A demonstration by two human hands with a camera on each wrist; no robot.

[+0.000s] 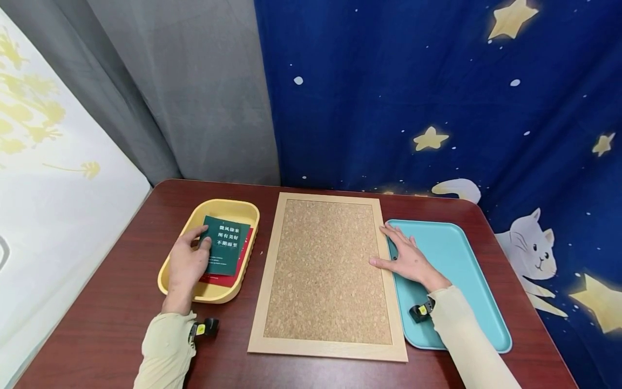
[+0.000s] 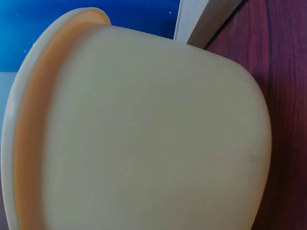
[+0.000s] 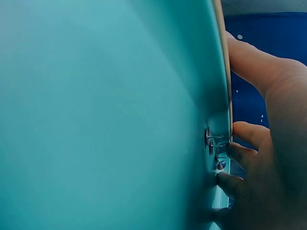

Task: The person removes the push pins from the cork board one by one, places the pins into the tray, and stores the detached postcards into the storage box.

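In the head view my left hand is over the yellow basket, its thumb on a dark green card with white writing, pinching its left side. Under that card lies a red card. The right hand spreads its fingers at the right side of a wood-framed cork board. Its thumb rests on the frame, and the other fingers reach over the rim of the blue tray. Close to those fingers, the right wrist view has a few thumbtacks along the tray's edge.
All of this stands on a dark red-brown table. Behind it hang a grey curtain and a blue curtain with stars. The basket's outer wall fills most of the left wrist view.
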